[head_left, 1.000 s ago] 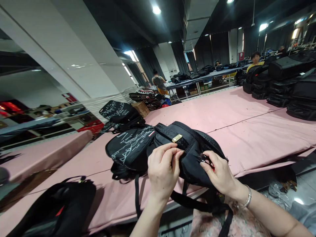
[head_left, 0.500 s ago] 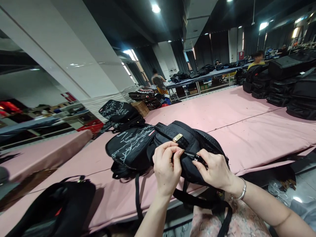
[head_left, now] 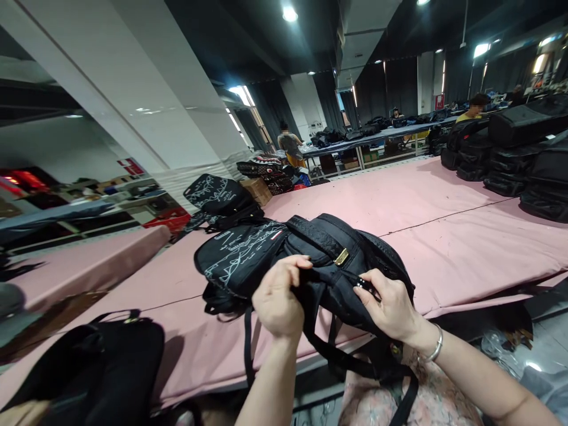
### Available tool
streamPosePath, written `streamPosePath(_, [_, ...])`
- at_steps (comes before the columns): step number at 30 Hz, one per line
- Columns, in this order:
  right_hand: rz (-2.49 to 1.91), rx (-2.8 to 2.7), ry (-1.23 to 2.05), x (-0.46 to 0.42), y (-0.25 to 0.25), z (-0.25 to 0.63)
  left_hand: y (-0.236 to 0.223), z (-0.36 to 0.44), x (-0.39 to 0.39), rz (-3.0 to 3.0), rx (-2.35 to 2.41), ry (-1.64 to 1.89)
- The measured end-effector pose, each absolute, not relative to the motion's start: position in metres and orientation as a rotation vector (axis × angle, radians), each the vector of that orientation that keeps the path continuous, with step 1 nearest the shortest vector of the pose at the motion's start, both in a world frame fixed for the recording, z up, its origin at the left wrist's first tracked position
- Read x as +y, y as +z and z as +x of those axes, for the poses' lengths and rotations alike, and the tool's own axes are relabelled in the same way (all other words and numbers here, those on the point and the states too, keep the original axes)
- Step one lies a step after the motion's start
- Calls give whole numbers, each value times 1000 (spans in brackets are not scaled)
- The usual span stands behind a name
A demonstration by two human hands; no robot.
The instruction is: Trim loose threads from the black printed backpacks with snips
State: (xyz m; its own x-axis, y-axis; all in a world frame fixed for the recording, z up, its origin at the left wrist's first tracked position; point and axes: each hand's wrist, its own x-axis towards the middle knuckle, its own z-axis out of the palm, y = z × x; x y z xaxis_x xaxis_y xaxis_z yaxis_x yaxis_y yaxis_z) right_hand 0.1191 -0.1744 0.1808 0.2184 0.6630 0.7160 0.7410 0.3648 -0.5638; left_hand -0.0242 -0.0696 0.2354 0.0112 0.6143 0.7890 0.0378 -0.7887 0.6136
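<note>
A black backpack (head_left: 346,302) with a small gold plate (head_left: 341,257) lies before me on the pink-covered table. My left hand (head_left: 281,296) is at its left side, fingers curled round a black strap (head_left: 313,313) that rises from the bag; the fingertips are partly hidden. In my right hand (head_left: 393,302), thumb and fingers pinch small black thread snips (head_left: 364,285) with white dots, close against the bag's fabric. The blade is hard to make out. Beneath the left part of the bag lies another black backpack (head_left: 237,254) with white line print.
Another person's hand (head_left: 29,412) is at a black bag (head_left: 110,361) at lower left. A printed backpack (head_left: 217,198) and a cardboard box (head_left: 257,191) stand farther back. Black bags (head_left: 506,148) are stacked at right on the pink table (head_left: 444,213). People work at far tables.
My left hand has moved left, away from the snips, drawing the strap up. My right hand stays near the bag with the snips. Another person's hand has appeared at lower left.
</note>
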Motion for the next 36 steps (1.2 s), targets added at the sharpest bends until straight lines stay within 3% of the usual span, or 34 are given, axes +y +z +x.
streamPosePath(4, [-1279,-1434,-47,-177,167,114,229,-48,-12,1850,993,1858])
streamPosePath(8, [-1219,-1486,-9,-178,152,109,214,-66,24,1812,1080,1373])
streamPosePath(15, [-1322,-1035,-22,-158,144,168,206,-74,-25,2140,1332,1429])
streamPosePath(23, [-1246,-978,-97,-169,209,192,199,-39,-97,2452,921,1685])
streamPosePath(29, [-1281,-1462,-102,-174,236,144,190,-2,-121,2239,791,1870])
streamPosePath(36, [-1340,-1574,-250,-170,242,141,194,2,-114,1843,689,1779])
